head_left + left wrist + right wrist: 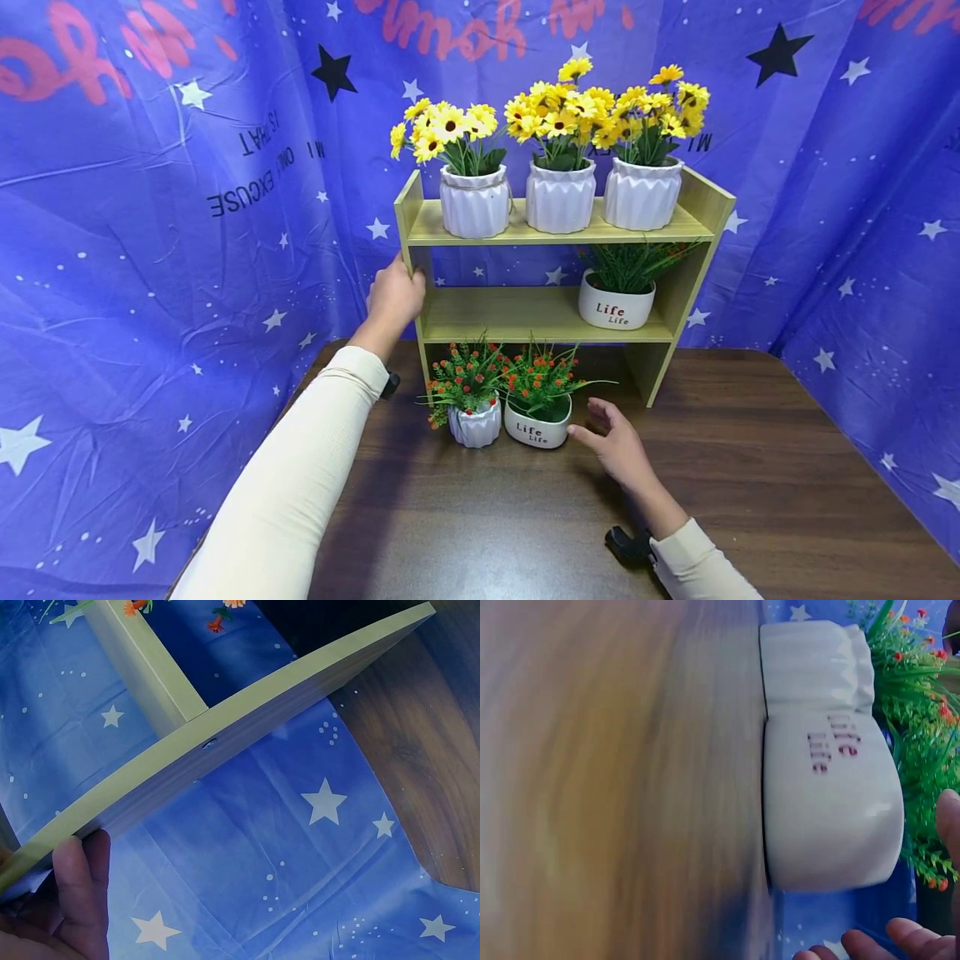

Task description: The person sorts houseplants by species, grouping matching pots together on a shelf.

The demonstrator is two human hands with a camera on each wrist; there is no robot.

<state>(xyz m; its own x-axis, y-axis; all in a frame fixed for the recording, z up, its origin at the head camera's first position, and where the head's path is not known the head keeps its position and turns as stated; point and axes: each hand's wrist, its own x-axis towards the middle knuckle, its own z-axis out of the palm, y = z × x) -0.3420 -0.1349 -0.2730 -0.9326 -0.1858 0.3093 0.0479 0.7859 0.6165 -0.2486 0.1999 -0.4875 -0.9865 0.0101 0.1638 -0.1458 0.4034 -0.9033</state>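
My left hand [395,293] grips the left side panel of a light wooden shelf [551,312]. In the left wrist view, fingers [73,881] lie against the panel's outer face near its edge. On the table, my right hand [617,442] is held with fingers apart, its thumb close to a white oval flowerpot [537,431] marked "Life". Whether they touch, I cannot tell. That pot holds red-flowered greenery. Left of it stands a ribbed white flowerpot [476,425] with similar flowers. Both pots are in front of the shelf's lowest level.
Three ribbed white pots with yellow flowers [560,196] line the top shelf. Another "Life" pot [617,307] sits at the right of the middle shelf. A brown wooden table [757,467] supports everything. Blue star-printed cloth [150,333] hangs behind and on both sides.
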